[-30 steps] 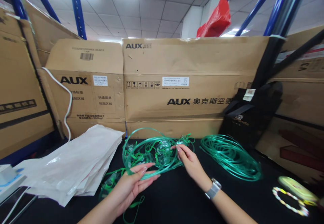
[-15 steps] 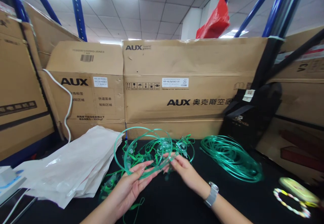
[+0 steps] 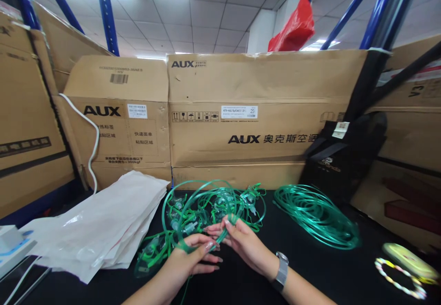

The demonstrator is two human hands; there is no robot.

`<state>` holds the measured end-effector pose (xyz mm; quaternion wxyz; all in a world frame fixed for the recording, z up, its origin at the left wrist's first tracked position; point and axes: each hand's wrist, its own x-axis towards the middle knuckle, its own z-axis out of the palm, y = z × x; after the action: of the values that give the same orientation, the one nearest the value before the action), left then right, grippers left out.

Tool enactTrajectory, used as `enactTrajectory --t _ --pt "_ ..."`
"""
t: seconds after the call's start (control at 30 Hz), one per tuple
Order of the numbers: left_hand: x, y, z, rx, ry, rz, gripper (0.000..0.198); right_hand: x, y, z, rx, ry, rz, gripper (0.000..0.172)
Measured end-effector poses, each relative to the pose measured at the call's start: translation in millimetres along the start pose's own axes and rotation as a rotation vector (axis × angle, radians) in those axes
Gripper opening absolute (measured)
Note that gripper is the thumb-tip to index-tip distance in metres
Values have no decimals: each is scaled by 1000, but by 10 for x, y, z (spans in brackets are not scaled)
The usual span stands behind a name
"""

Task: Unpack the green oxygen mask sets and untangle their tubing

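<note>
Green translucent tubing point(image 3: 198, 182) is looped in a loose coil between my two hands, low in the middle of the view. My left hand point(image 3: 193, 259) is closed round the lower left of the coil, its thumb over the tube. My right hand point(image 3: 241, 240), with a watch on the wrist, pinches the coil's lower right side between thumb and fingers. Behind the coil lies a pile of green straps and clear plastic parts point(image 3: 220, 199). One clear piece with green strap point(image 3: 151, 254) rests left of my left hand.
A larger coil of green tubing point(image 3: 317, 215) lies to the right, before a black bag point(image 3: 336, 167). White plastic bags point(image 3: 103, 222) are stacked at the left. A beaded bracelet point(image 3: 399, 279) sits at the far right. Cardboard boxes point(image 3: 268, 84) stand along the back.
My left hand has turned over and closed further on the tubing. The coil has dropped slightly and shifted right, and my right hand has moved a little lower.
</note>
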<state>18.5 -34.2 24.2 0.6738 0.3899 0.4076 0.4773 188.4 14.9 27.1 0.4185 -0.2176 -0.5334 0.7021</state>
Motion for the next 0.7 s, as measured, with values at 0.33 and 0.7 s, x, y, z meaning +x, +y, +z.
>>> enactTrajectory --t 0.33,0.7 --pt "-25 351 -157 -116 -75 39 22 88 -83 -297 -394 185 -90 30" --pt "-105 129 -40 -65 -241 -40 17 38 -74 -283 -963 286 -206 23"
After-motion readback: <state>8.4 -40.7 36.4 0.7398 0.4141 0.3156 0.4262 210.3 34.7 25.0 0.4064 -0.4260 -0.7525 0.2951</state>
